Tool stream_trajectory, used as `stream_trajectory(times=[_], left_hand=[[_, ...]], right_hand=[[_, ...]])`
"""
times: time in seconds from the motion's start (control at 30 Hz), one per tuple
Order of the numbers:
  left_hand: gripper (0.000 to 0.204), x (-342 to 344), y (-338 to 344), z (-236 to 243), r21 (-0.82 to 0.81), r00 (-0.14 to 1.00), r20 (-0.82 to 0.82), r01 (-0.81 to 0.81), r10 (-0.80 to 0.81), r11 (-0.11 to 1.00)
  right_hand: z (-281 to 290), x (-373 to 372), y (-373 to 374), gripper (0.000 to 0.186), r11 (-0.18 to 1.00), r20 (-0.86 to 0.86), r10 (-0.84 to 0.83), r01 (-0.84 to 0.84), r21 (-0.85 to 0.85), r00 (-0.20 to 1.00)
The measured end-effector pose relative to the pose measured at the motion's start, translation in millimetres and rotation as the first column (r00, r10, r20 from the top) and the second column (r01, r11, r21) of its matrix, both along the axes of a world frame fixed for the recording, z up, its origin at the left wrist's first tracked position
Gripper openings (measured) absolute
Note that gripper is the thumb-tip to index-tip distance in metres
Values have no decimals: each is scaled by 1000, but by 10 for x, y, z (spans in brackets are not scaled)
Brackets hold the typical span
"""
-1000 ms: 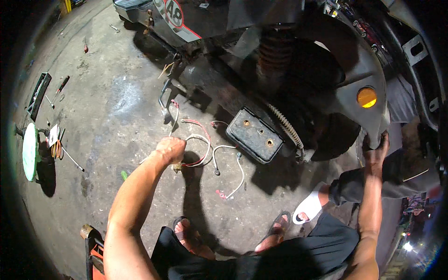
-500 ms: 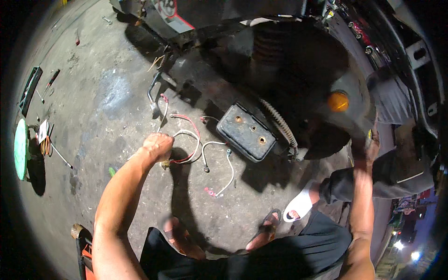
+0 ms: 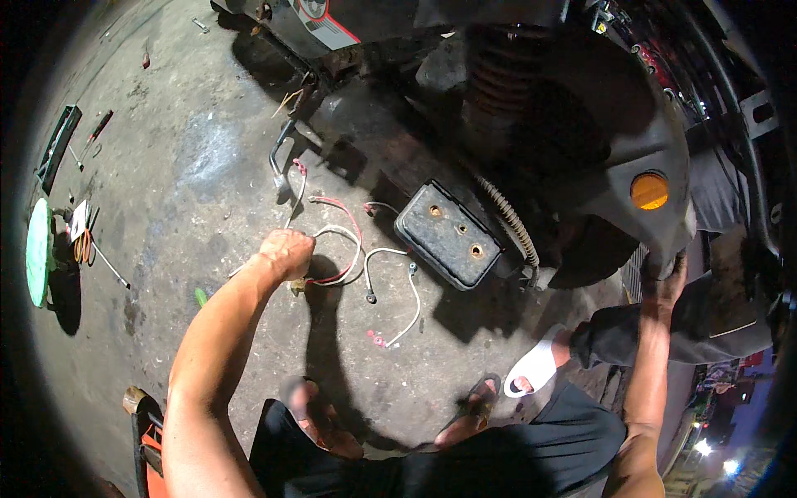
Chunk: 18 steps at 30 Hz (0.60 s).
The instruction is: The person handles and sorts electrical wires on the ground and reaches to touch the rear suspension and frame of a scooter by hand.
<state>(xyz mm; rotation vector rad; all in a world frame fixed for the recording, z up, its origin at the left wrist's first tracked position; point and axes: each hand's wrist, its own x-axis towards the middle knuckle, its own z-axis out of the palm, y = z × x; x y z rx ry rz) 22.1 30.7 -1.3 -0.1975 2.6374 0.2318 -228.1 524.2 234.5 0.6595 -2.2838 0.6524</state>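
My left hand point(image 3: 288, 253) is closed around a bunch of battery-style cables point(image 3: 359, 241), white and red, with ring terminals at their ends. The cables spread out over the concrete. At the right, my right hand point(image 3: 667, 286) grips the lower corner of a black plastic fender point(image 3: 594, 178); some of its fingers are hidden behind the edge. An orange round reflector point(image 3: 649, 191) sits on the fender above that hand. Between my hands is a black rectangular block point(image 3: 448, 236) with three round openings in its top face. One short white cable point(image 3: 413, 307) lies apart near it.
Another person's trouser leg point(image 3: 618, 332) and white sandal point(image 3: 535, 365) stand close at the right. A ribbed hose point(image 3: 508, 217) and coil spring point(image 3: 501, 79) are under the fender. At left are a green round stool top point(image 3: 37, 253), a black tray point(image 3: 58, 149) and loose tools.
The fender with its orange reflector has swung to the right, and my right hand has shifted slightly down with its corner. My left hand stays closed on the cables.
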Motion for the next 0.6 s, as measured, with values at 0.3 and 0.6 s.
stream_trajectory(times=[0.3, 0.6], left_hand=[[19, -69, 4, 51, 2, 999, -41, 4, -4, 1000], [14, 5, -62, -110, -5, 999, -30, 43, -43, 999]], right_hand=[[65, -32, 340, 54, 944, 256, 69, 20, -329, 964], [21, -42, 261, 53, 595, 288, 444, -39, -802, 849]])
